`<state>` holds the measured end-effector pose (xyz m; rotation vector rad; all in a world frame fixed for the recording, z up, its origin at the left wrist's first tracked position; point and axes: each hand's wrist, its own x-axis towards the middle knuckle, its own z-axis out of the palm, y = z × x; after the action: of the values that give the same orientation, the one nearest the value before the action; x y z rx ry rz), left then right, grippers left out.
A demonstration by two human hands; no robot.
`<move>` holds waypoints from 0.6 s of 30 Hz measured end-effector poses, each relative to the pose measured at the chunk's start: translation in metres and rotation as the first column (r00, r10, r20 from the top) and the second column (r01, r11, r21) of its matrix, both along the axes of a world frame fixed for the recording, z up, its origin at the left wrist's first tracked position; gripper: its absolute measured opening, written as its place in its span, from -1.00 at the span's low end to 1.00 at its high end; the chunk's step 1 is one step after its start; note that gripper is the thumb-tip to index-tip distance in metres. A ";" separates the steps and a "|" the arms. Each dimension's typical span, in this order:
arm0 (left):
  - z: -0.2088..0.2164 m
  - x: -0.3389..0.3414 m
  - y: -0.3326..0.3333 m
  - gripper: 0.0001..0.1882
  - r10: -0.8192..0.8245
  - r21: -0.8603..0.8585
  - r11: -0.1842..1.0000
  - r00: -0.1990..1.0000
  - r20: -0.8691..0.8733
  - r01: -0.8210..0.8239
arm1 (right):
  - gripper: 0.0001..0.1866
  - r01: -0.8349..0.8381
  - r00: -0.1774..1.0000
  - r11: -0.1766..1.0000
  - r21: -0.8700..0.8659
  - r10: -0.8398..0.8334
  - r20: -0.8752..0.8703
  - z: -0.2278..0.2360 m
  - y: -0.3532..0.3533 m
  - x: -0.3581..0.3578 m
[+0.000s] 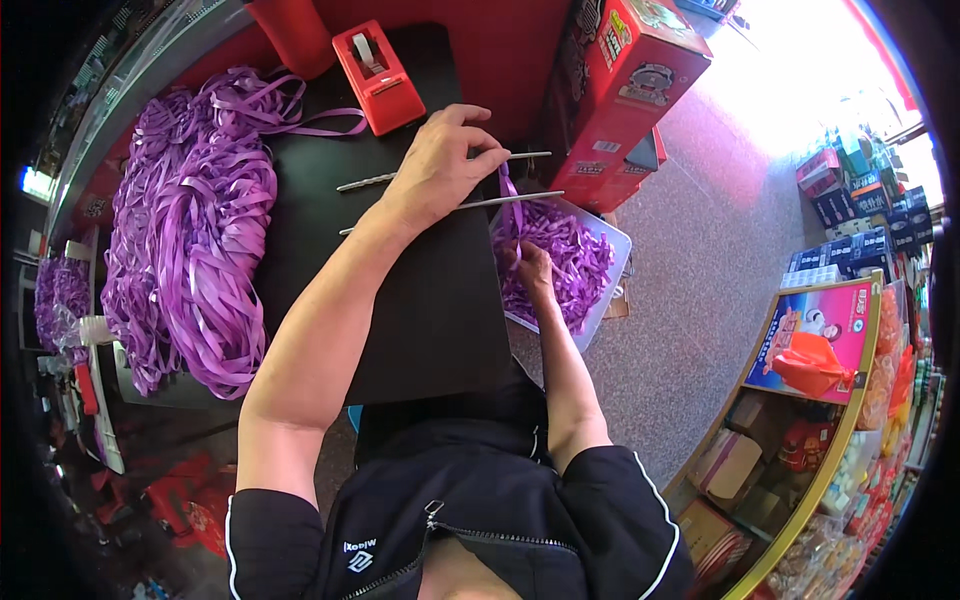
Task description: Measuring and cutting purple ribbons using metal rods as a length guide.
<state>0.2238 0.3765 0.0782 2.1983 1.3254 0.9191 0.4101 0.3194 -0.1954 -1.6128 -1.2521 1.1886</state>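
Note:
Two slim metal rods [545,193] reach past the right edge of the black table [430,340]. Over the farther rod, my left hand [440,165] is curled, its thumb tip at a purple ribbon [508,185] by the rod; the exact pinch is partly hidden. That ribbon hangs down past the nearer rod to my right hand [532,270], whose closed fingers hold it above a clear plastic bin [605,305]. Cut or loose purple ribbon [575,255] fills the bin. A big bundle of long purple ribbons [200,230] lies on the table's left side.
A red tape dispenser [385,90] sits at the table's far edge beside a red cylinder [290,40]. Red cartons [620,100] are stacked beyond the bin. To the right, a shelf unit [810,430] with packaged goods borders the grey speckled floor [690,300].

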 end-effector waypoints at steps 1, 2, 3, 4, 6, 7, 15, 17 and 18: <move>-0.001 -0.001 0.000 -0.75 0.011 -0.012 1.000 1.000 0.006 -0.011 | -0.83 0.001 1.000 1.000 -0.005 -0.001 -0.004 -0.011 -0.004 -0.002; -0.003 -0.003 0.001 -0.76 0.013 0.017 1.000 1.000 -0.006 -0.013 | -0.83 0.006 1.000 0.997 0.080 -0.005 -0.015 -0.024 -0.008 -0.004; -0.002 -0.001 0.001 -0.76 0.005 0.014 1.000 1.000 -0.007 -0.005 | -0.84 0.018 1.000 0.986 0.167 -0.015 -0.022 -0.028 -0.012 -0.003; -0.001 0.002 0.002 -0.76 0.002 0.017 1.000 1.000 -0.014 -0.002 | -0.83 0.007 1.000 0.989 0.150 -0.010 0.018 -0.033 -0.016 0.000; -0.001 0.003 0.002 -0.76 0.000 0.019 1.000 1.000 -0.021 0.000 | -0.83 0.062 0.998 0.972 0.228 -0.057 -0.029 -0.035 -0.025 -0.005; -0.002 0.003 0.003 -0.76 -0.001 0.015 1.000 1.000 -0.027 0.002 | -0.82 0.111 0.993 0.946 0.305 -0.092 -0.079 -0.033 -0.030 -0.010; -0.006 -0.001 0.006 -0.75 -0.022 0.018 1.000 0.998 -0.059 0.023 | -0.81 -0.139 0.923 0.749 0.648 -0.138 0.359 -0.004 -0.076 0.000; -0.006 0.000 0.008 -0.75 -0.054 0.016 0.998 0.995 -0.078 0.055 | -0.80 -0.124 0.923 0.753 0.646 -0.152 0.354 -0.002 -0.090 0.007; -0.007 -0.001 0.009 -0.75 -0.053 0.020 0.998 0.996 -0.071 0.054 | -0.82 -0.087 0.937 0.777 0.623 -0.148 0.316 0.000 -0.096 0.011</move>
<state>0.2233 0.3859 0.0716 2.2906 1.2873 0.8471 0.4211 0.2229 -0.1954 -1.3357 -1.6219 0.3649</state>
